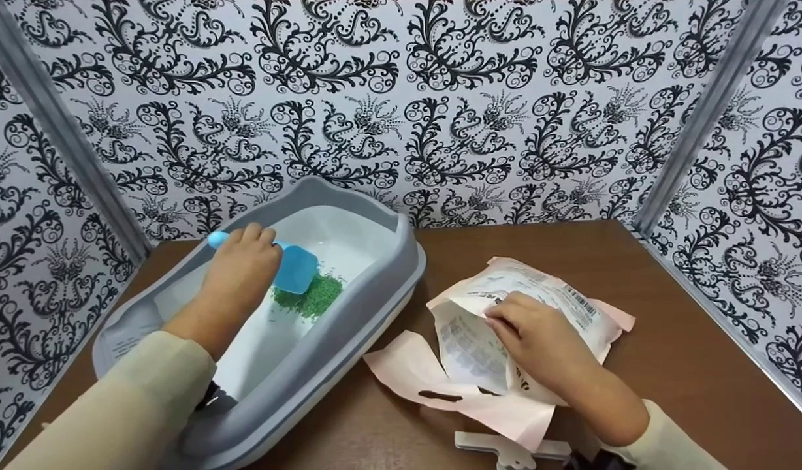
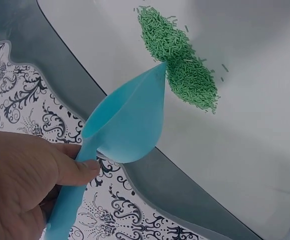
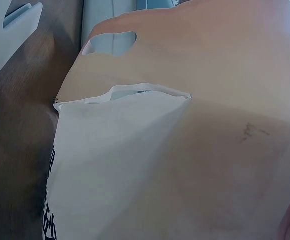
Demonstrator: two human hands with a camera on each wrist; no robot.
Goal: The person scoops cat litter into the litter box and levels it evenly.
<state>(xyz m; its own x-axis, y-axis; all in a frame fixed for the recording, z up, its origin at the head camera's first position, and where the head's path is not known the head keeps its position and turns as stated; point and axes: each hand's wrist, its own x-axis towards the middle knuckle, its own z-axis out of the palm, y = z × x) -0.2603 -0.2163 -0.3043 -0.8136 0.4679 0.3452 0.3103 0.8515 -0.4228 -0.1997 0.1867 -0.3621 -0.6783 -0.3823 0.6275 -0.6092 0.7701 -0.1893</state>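
My left hand (image 1: 244,267) grips the handle of a light blue scoop (image 1: 298,269) over a grey-rimmed litter tray (image 1: 339,365) with a white floor. A small heap of green pellets (image 1: 321,297) lies in the tray. The left wrist view has the tilted scoop (image 2: 135,125) with its pointed lip right at the pellets (image 2: 190,80). On the right, my right hand (image 1: 548,343) pinches the edge of a torn-open pale pink and white bag (image 1: 538,284) lying on the table. Its open mouth faces left, and a flap with a handle slot (image 1: 417,382) hangs toward the tray.
A white clip (image 1: 482,441) lies at the table's near edge, partly beneath the bag flap. The brown table (image 1: 675,339) extends to the right of the bag. Patterned panels (image 1: 466,130) with grey corner strips enclose the back and sides.
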